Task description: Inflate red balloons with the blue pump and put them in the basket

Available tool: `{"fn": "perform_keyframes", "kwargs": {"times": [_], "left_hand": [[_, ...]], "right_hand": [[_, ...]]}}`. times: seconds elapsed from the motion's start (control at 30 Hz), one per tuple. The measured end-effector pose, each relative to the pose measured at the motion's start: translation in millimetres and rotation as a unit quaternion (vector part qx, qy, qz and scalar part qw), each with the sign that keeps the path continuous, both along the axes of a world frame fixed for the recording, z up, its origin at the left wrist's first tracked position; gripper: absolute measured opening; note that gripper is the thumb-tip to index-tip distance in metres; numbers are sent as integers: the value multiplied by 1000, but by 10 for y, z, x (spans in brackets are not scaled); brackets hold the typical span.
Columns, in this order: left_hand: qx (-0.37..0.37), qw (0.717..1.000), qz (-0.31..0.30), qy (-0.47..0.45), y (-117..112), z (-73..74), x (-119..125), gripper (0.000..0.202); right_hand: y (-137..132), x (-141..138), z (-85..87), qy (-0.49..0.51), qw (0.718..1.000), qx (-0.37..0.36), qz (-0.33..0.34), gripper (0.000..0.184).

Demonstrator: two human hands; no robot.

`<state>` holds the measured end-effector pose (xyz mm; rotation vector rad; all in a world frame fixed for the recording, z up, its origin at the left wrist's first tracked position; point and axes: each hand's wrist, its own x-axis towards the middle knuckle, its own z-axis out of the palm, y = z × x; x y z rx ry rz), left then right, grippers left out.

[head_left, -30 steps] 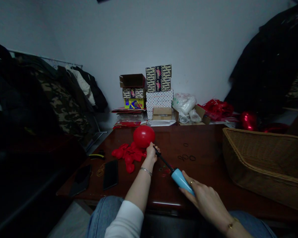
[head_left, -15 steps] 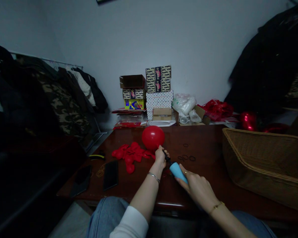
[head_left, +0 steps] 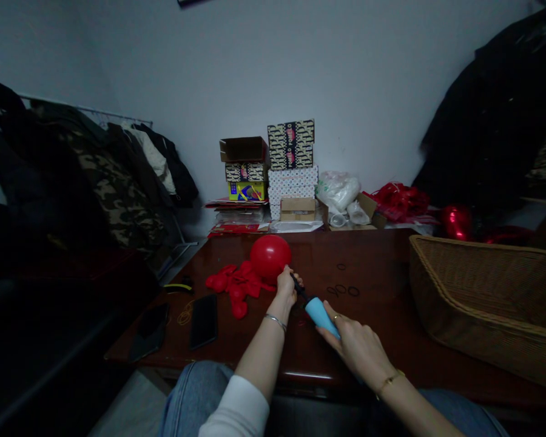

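Observation:
My left hand (head_left: 286, 285) is closed around the neck of a partly inflated red balloon (head_left: 270, 257), pinching it onto the black nozzle of a hand pump. My right hand (head_left: 355, 346) grips the blue pump handle (head_left: 321, 314), which sits close to the nozzle with only a short piece of black shaft showing. Both hands hover over the dark wooden table (head_left: 373, 291). A pile of flat red balloons (head_left: 234, 284) lies just left of my left hand.
A big wicker basket (head_left: 486, 303) fills the table's right side. A dark phone (head_left: 203, 320) and a second dark device (head_left: 150, 331) lie at the left front, near a yellow-handled tool (head_left: 176, 286). Stacked boxes (head_left: 291, 170), bags and red foil balloons (head_left: 455, 221) line the back wall. Small rubber bands (head_left: 341, 290) dot the table.
The pump handle went in toward the nozzle from its pulled-out position and stays near it. The balloon has grown a little and drifted slightly right, then back left.

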<state>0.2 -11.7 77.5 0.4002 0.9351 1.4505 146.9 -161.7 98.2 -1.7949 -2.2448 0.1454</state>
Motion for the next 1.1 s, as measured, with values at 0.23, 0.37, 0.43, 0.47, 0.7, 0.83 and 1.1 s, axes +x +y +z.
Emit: {"fn": "perform_keyframes", "kwargs": {"times": [0.23,0.37,0.43,0.47,0.7,0.83,1.1], "left_hand": [[9,999,31,16,124,14,-212,24],[-1,1000,25,9,92,24,-190,24],[-4,1000,21,1,66,16,-155,25],[-4,1000,22,-1,54,10,-137,26],[-4,1000,19,-4,-49,10,56,25],[-12,1000,8,-2,-99,33,167,25],[-10,1000,5,6,-45,13,94,25]], "right_hand": [[-314,315,-122,27,999,-4,17,51],[-407,400,-153,39,999,7,27,49],[-407,405,-138,37,999,3,26,49],[-397,398,-123,33,999,-1,25,49],[-132,170,36,-3,1000,-10,12,52],[93,-22,130,-24,1000,-11,-2,54],[147,-147,115,-16,1000,-7,-3,54]]}}
